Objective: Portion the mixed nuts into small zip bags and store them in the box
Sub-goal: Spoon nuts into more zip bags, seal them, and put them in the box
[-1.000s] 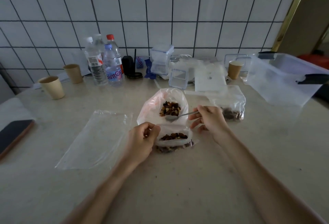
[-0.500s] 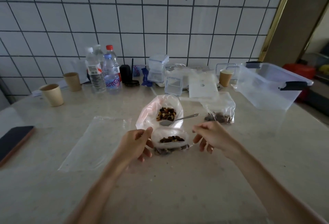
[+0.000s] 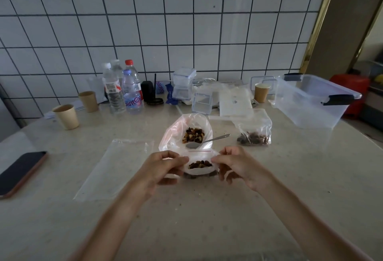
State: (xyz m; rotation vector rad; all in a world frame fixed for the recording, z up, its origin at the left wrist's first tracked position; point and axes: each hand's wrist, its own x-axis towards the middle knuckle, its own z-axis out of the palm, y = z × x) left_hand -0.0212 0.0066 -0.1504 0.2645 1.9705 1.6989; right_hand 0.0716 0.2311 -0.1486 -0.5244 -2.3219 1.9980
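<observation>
While both hands pinch corners, zip bag (image 3: 200, 166) mouth faces up.

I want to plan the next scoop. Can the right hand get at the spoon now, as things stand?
Probably not at once. The right hand and the left hand each pinch an edge of the small zip bag. The spoon lies just beyond, handle pointing right, nothing covering it; once the right hand lets go, the way looks free.

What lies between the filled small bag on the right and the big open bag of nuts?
In the head view, only the spoon handle reaches into that stretch; the rest is bare table.
</observation>
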